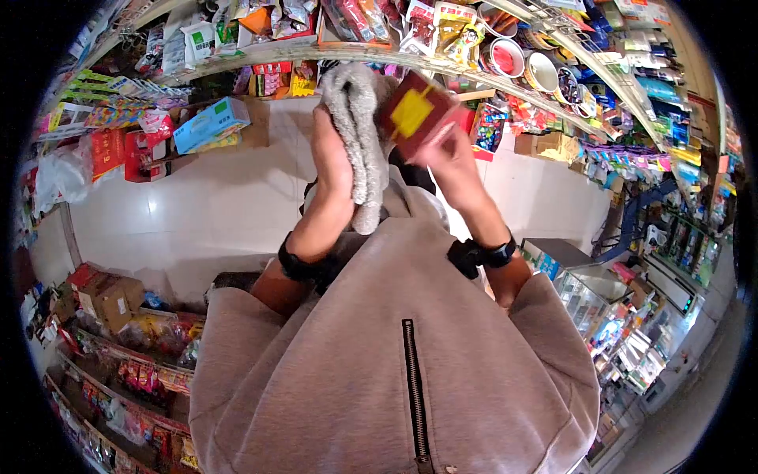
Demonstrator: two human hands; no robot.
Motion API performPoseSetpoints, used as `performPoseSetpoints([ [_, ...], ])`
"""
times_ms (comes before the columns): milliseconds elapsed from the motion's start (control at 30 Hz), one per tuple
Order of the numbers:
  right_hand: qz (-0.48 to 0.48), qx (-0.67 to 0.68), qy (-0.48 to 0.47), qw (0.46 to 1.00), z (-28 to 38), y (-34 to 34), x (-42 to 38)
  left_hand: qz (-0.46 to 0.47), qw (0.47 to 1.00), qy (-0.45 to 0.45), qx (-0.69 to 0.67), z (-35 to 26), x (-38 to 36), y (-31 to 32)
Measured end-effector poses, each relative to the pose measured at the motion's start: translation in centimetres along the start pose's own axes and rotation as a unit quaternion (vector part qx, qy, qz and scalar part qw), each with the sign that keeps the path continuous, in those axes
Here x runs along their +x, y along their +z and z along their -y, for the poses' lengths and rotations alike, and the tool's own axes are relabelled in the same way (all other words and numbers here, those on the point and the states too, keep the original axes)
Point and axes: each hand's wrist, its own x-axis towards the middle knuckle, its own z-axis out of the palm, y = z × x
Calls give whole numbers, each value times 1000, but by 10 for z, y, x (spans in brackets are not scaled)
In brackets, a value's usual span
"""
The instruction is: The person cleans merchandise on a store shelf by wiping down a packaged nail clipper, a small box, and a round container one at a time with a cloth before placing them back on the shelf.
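My left hand (332, 154) is wrapped round a folded grey cloth (359, 142), which hangs upright in front of my chest. Just to its right, my right hand (450, 162) grips a dark red box (416, 114) with a yellow patch on its face. The box is tilted and slightly blurred, close beside the upper part of the cloth. Part of my left fingers is hidden behind the cloth.
Shelves packed with snack bags and tubs (505, 58) curve across the top. A blue box (212, 125) stands at the upper left, cardboard boxes (110, 300) at the lower left. Glass display cases (584, 296) are on the right, pale floor tiles (197, 197) below the shelves.
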Motion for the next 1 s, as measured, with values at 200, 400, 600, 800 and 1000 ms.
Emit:
performPoseSetpoints([
  [200,78,-88,-34,992,4,5,-3,6,992,-78,-94,25,21,-34],
  [400,13,60,95,994,12,-21,0,-39,995,25,87,29,33,-30],
  [600,7,-46,83,995,21,-79,13,103,989,-83,-62,19,43,-28],
  [800,-165,-387,-157,894,106,-217,50,-9,994,-111,-14,8,34,-30],
  [1000,-297,-634,-287,654,260,-306,119,32,994,-90,-59,43,60,-56],
])
